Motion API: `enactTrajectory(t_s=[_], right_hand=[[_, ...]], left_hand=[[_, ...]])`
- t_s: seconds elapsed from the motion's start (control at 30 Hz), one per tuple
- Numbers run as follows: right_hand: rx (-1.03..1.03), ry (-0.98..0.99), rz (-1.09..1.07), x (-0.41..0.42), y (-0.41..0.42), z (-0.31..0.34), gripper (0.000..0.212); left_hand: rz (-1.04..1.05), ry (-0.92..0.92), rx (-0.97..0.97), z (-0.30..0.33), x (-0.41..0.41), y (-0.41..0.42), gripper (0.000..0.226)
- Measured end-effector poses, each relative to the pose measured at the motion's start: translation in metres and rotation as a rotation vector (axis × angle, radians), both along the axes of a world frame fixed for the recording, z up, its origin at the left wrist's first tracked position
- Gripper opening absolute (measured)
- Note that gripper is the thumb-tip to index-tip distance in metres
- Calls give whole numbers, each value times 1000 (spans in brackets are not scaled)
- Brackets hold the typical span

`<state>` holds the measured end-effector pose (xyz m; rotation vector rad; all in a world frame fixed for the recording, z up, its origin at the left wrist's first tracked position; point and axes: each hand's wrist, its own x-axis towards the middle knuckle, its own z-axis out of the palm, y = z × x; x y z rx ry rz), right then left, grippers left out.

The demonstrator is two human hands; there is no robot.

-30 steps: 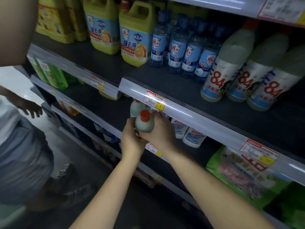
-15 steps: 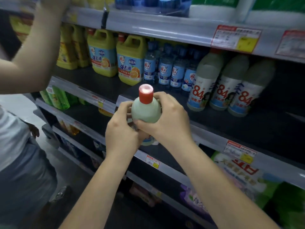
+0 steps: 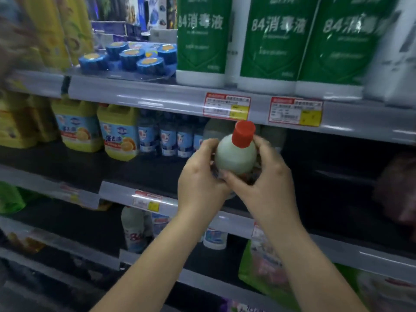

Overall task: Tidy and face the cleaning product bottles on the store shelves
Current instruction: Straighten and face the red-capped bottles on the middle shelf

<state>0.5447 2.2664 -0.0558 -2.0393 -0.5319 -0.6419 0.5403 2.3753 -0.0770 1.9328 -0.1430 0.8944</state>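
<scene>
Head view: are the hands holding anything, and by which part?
Both the left hand and right hand grip the red-capped bleach bottle around its body below the shoulder; the cap is untouched.

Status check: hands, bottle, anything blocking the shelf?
Left hand and right hand both grip the red-capped bottle. Bottle upright, off the shelf, level with the middle shelf. Nothing seen blocking.

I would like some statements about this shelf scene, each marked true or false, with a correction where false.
1. Both hands hold the red-capped bottle. True: left hand, right hand.
2. The bottle's cap is blue. False: it is red.
3. The green 84 bottles stand on the shelf above the held bottle. True.
4. The yellow jugs are to the right of the hands. False: they are to the left.
</scene>
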Motion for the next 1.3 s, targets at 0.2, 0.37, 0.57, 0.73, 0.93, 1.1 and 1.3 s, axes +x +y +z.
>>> enactTrajectory(t_s=[0.2, 0.37, 0.57, 0.73, 0.93, 1.1, 1.3], right_hand=[[16, 37, -43, 21, -22, -20, 65], [56, 55, -30, 40, -28, -31, 64], [175, 148, -8, 66, -24, -30, 57], [209, 165, 15, 78, -23, -51, 63], [172, 276, 5, 86, -26, -78, 75], [173, 276, -20, 90, -28, -89, 53], [122, 248, -59, 101, -24, -101, 48]], left_hand=[[-100, 59, -28, -13, 27, -19, 49], [-157, 136, -32, -19, 49, -22, 52], [-211, 89, 7, -16, 78, -19, 47], [-198, 97, 110, -31, 98, -14, 58], [-160, 99, 185, -61, 98, -15, 47], [-61, 82, 190, -73, 100, -17, 41], [83, 91, 280, -78, 105, -20, 50]])
